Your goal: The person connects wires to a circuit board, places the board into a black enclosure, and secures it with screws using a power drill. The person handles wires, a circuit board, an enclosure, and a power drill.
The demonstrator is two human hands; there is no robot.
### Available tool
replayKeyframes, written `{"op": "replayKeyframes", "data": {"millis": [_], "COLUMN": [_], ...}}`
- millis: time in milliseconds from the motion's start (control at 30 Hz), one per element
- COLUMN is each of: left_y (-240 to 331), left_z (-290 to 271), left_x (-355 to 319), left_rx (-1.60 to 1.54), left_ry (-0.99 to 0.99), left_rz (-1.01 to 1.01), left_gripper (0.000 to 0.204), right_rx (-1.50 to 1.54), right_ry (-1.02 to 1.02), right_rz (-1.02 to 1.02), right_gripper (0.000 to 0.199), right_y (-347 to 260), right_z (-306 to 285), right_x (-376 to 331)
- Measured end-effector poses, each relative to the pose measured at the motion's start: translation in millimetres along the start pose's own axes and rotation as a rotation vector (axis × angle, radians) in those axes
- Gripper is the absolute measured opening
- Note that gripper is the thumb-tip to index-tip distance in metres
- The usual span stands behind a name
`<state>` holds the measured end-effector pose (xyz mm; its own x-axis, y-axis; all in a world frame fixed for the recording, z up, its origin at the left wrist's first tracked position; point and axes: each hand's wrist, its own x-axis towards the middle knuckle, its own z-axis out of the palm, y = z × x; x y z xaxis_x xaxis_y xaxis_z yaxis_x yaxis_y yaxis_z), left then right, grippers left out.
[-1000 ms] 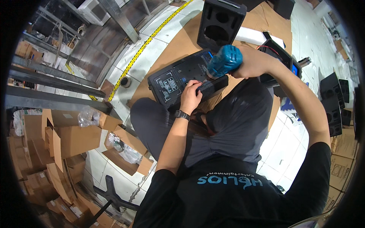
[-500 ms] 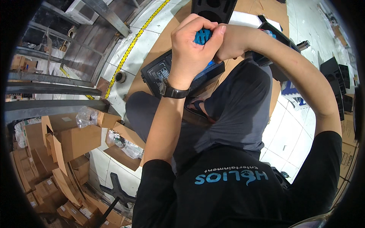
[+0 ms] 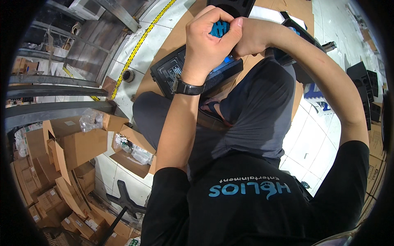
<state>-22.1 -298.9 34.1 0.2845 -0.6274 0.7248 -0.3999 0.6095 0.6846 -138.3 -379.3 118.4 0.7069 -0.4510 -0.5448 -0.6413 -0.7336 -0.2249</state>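
Note:
My left hand (image 3: 207, 39), with a black wristwatch (image 3: 189, 87) at its wrist, is closed round a blue, ribbed, rounded object (image 3: 220, 28). Only the object's top shows between thumb and fingers, so its kind is unclear. Pressed up against it is my right hand (image 3: 251, 39), fingers curled; whatever they grip is hidden. Below both hands, a black case (image 3: 166, 76) with a printed panel lies in front of my crossed legs. A bit of bright blue shows by the case under my hands. Just beyond stands a black piece with round openings (image 3: 232, 7).
Brown cardboard (image 3: 152, 55) lies under the case. To the right is another open black case (image 3: 301, 30) with blue-and-white contents. Opened cartons (image 3: 84, 147) and a black stand base (image 3: 125, 199) are at left, near metal racking (image 3: 53, 91). Yellow tape (image 3: 141, 47) crosses the tiles.
Both hands sit slightly higher in the picture, still together on the blue ribbed object. The view has shifted a little; the grip looks the same.

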Motion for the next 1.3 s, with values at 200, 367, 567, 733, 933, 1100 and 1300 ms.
{"op": "replayKeyframes", "data": {"millis": [200, 367, 567, 733, 933, 1100, 1300], "left_y": [-3.7, -4.3, -3.0, 0.0, -2.8, 0.6, 5.0], "left_z": [-2.2, -0.5, 0.0, -1.2, -8.2, -5.7, -10.3], "left_x": [-3.2, -4.6, -5.7, -5.1, -2.7, -7.7, -7.9], "left_rx": [0.001, -0.008, 0.007, -0.012, -0.003, -0.038, -0.040], "left_ry": [-0.035, -0.028, -0.032, -0.038, -0.026, 0.002, -0.056], "left_rz": [0.011, 0.007, -0.017, -0.047, -0.011, -0.012, -0.019], "left_gripper": [0.015, 0.015, 0.016, 0.017, 0.017, 0.017, 0.021], "right_rx": [0.022, -0.029, -0.047, 0.057, -0.014, -0.087, -0.060], "right_ry": [0.009, 0.004, 0.012, -0.018, -0.065, 0.046, 0.002], "right_rz": [-0.028, -0.023, -0.053, 0.041, 0.073, -0.176, -0.304], "right_gripper": [0.029, 0.026, 0.025, 0.027, 0.031, 0.031, 0.039], "right_y": [4.7, 6.2, 11.5, 6.3, 5.2, 23.3, 33.8], "right_z": [4.6, 4.6, 4.9, 0.6, -2.4, 2.9, -9.9], "right_x": [6.3, 7.8, 10.2, 8.4, 15.2, 25.4, 21.6]}}
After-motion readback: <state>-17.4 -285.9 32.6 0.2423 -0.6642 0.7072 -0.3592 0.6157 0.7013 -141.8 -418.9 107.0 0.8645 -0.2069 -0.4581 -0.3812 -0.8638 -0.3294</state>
